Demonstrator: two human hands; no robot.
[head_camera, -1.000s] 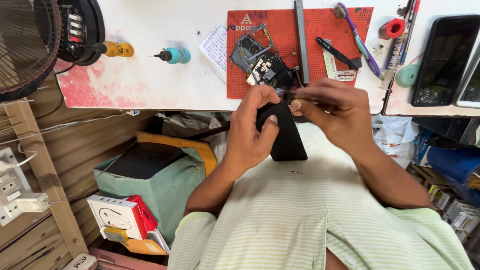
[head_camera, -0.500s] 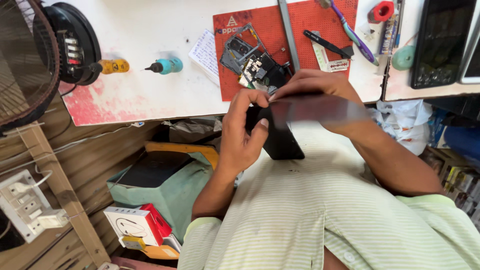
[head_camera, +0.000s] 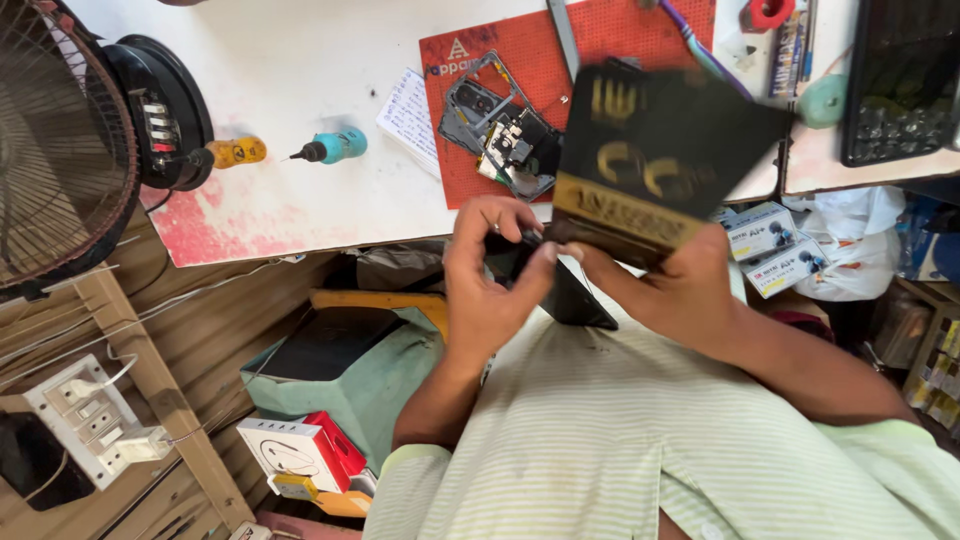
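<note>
we hold things in both hands, close to our chest and just below the edge of the white surface (head_camera: 330, 190). our left hand (head_camera: 490, 290) has its fingers curled shut around a small black flat thing (head_camera: 575, 290), maybe a phone, which sits between our two hands. our right hand (head_camera: 680, 290) has its fingers closed on a black card with gold marks (head_camera: 655, 150). the card is tilted up toward us and looks blurry. it hides part of the red mat (head_camera: 600, 40) behind it.

on the red mat lies an opened phone with its parts showing (head_camera: 505, 135). a white paper slip (head_camera: 410, 115) lies just beside the mat. left of that, a small blue-green tool (head_camera: 335, 147) and a small yellow tool (head_camera: 235, 152) lie near each other on the surface. a black fan (head_camera: 60, 140) stands at the far left. small white boxes (head_camera: 770, 245) sit under the surface on the right. we wear a pale green striped shirt (head_camera: 620, 440).
</note>
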